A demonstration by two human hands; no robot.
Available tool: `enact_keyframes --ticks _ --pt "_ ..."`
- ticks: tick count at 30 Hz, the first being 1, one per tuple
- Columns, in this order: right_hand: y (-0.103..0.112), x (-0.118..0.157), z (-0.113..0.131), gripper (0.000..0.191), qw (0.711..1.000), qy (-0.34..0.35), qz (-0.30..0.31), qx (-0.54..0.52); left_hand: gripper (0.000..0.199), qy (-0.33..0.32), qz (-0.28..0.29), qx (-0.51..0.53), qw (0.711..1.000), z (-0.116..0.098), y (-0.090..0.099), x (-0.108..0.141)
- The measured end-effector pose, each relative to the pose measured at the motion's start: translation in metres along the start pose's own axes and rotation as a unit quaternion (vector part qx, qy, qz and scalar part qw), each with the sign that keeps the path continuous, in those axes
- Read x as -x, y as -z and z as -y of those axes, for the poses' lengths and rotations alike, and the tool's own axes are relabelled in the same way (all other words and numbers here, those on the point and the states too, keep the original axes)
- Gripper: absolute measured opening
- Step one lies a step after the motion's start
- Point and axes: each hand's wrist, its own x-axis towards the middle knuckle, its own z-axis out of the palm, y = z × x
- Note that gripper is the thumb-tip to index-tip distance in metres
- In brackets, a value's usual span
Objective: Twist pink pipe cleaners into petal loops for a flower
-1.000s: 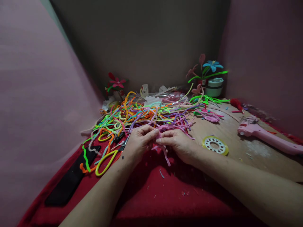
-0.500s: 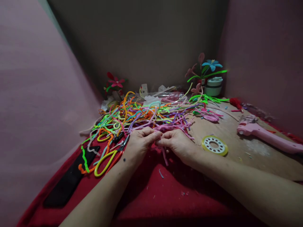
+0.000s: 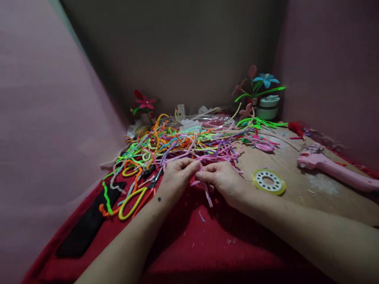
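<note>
A pink pipe cleaner (image 3: 209,197) hangs down below my fingers, its upper part partly hidden by them. My left hand (image 3: 181,175) is closed, thumb and forefinger pinching the pink piece from the left. Fingertip to fingertip with it, my right hand (image 3: 217,177) pinches the same piece from the right. Right behind both hands spreads a tangled heap of colourful pipe cleaners (image 3: 174,144). Scissors (image 3: 133,203) with yellow and orange handles lie just left of my left wrist.
To the right lie a yellow tape roll (image 3: 280,187) and a pink glue gun (image 3: 334,165) on a brown board (image 3: 296,209). A black flat object (image 3: 79,232) rests at left on the red cloth (image 3: 189,252). Pipe-cleaner flowers (image 3: 265,81) stand at the back.
My fingertips have shifted slightly on the pink pipe cleaner, and a little more of it shows beneath them. The things around have stayed in place.
</note>
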Motion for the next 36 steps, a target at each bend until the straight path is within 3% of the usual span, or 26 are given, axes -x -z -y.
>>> enact_keyframes --ticks 6,12,27,36 --pt "0.005 -0.003 0.007 0.023 0.996 -0.01 -0.044 -0.083 0.028 0.037 0.016 0.056 0.998 0.004 0.007 -0.002" --pt "0.008 -0.008 0.002 0.016 0.983 0.017 -0.023 -0.181 0.027 0.106 0.11 0.103 0.983 0.009 0.005 -0.001" --pt "0.007 -0.005 0.011 0.01 0.998 0.028 -0.051 -0.035 0.015 0.107 0.062 0.108 0.986 -0.001 -0.002 0.003" --pt "0.005 -0.003 0.015 0.015 0.994 0.082 -0.062 0.035 0.009 0.071 0.052 0.077 0.993 0.0 0.0 0.003"
